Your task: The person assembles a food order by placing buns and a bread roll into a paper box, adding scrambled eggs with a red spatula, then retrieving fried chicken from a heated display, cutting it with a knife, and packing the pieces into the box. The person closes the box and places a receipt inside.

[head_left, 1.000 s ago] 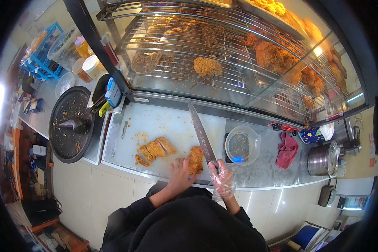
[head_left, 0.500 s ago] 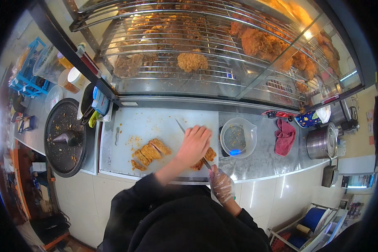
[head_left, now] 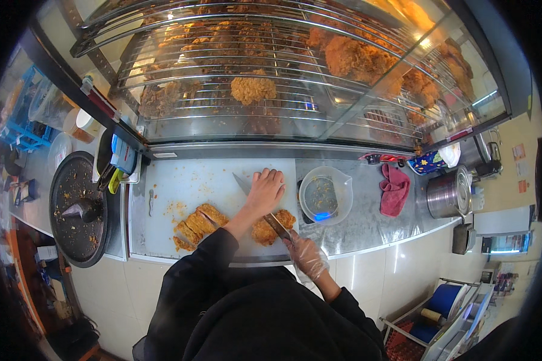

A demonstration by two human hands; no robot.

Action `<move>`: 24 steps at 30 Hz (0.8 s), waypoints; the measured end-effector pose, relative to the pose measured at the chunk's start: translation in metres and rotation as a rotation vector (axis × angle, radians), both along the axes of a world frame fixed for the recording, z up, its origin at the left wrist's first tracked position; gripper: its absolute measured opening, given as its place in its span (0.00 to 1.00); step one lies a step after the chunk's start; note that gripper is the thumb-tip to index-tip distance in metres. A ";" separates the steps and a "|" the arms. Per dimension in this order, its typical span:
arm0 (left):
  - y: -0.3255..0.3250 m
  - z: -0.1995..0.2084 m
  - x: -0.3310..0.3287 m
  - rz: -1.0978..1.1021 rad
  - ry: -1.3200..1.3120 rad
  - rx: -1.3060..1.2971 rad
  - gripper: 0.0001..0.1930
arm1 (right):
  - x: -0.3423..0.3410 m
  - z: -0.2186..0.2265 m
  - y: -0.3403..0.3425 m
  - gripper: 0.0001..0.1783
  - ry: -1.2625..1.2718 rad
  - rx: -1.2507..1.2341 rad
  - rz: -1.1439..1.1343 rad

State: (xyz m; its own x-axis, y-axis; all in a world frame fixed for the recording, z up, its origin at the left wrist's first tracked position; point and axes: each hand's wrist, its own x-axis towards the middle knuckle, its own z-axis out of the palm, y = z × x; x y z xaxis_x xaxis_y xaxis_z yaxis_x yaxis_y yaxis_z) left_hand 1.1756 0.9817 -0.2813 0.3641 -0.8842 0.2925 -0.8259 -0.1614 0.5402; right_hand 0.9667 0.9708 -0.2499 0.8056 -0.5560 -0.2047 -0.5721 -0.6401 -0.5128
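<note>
A large kitchen knife (head_left: 278, 226) lies diagonally over the white cutting board (head_left: 162, 180), its tip pointing far left. My gloved right hand (head_left: 307, 256) is wrapped round its handle by the board's near right corner. Across the blade's far half rests my bare left hand (head_left: 264, 191), fingers laid out over the top. Beneath the blade is a golden fried cutlet (head_left: 264, 232), partly hidden by the knife. Left of my left forearm, another fried cutlet (head_left: 193, 228) sits sliced into several strips, with crumbs around it.
A clear plastic jug (head_left: 326, 195) stands right of the board, then a red cloth (head_left: 394, 191) and a steel pot (head_left: 447, 194). A dark round pan (head_left: 72, 240) is at left. Beyond the board rises a glass warming cabinet with wire racks (head_left: 211, 108) of fried chicken.
The view has shifted, so the scene sits further left. My right hand and the knife handle are slightly farther from me; more of the cutlet under the blade shows. My left hand stays on the blade.
</note>
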 end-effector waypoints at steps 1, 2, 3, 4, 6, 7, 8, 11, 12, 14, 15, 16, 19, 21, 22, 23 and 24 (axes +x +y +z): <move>-0.002 0.002 0.003 0.017 0.020 -0.028 0.08 | 0.003 0.011 -0.003 0.13 -0.042 -0.024 0.014; -0.004 0.013 0.005 0.023 0.022 -0.062 0.08 | 0.003 0.019 -0.002 0.14 -0.081 -0.034 0.019; -0.005 0.025 0.005 0.031 0.025 -0.096 0.08 | 0.003 0.029 0.000 0.14 0.022 0.010 -0.024; -0.004 0.037 0.003 0.037 0.030 -0.124 0.08 | 0.003 0.041 0.005 0.15 0.056 0.032 -0.029; 0.008 0.048 0.000 0.038 0.036 -0.091 0.07 | 0.006 0.056 0.017 0.18 0.128 0.085 -0.025; 0.013 0.049 -0.002 0.038 0.041 -0.078 0.07 | 0.003 0.049 0.025 0.16 0.049 0.051 -0.017; 0.018 0.042 -0.004 0.046 0.040 -0.050 0.07 | 0.003 0.044 0.029 0.15 0.086 0.041 -0.022; 0.026 0.025 -0.006 0.051 0.046 0.029 0.06 | 0.004 0.027 0.037 0.13 0.149 0.000 -0.036; 0.026 0.023 -0.006 0.038 0.057 0.049 0.05 | 0.003 0.022 0.040 0.12 0.139 -0.021 -0.043; 0.027 0.017 -0.004 0.033 0.066 0.063 0.05 | 0.004 0.016 0.042 0.10 0.178 -0.014 -0.047; 0.027 0.008 -0.002 0.036 0.062 0.056 0.05 | 0.008 0.014 0.042 0.10 0.225 0.014 -0.047; 0.026 0.006 0.002 0.045 0.038 0.033 0.04 | 0.013 0.015 0.038 0.10 0.251 0.025 -0.043; 0.024 0.001 -0.001 0.021 0.054 0.080 0.04 | 0.010 0.014 0.032 0.10 0.144 0.082 -0.055; 0.016 0.003 0.007 0.027 0.045 0.023 0.05 | 0.016 0.020 0.020 0.15 0.132 0.039 -0.011; 0.015 0.009 0.009 0.029 0.049 0.007 0.05 | 0.017 0.022 0.018 0.17 0.136 0.030 0.011; 0.014 0.015 0.009 0.043 0.061 -0.036 0.05 | 0.016 0.028 0.020 0.14 0.092 0.026 -0.005; 0.013 0.023 0.009 0.057 0.071 -0.079 0.05 | 0.014 0.038 0.022 0.14 0.082 0.015 -0.014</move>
State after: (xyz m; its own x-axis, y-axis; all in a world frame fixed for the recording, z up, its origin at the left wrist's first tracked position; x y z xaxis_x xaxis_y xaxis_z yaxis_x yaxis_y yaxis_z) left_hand 1.1844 0.9950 -0.2583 0.4355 -0.8366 0.3323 -0.7756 -0.1613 0.6102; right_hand 0.9811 0.9926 -0.2115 0.7779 -0.5635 -0.2781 -0.6215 -0.6244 -0.4732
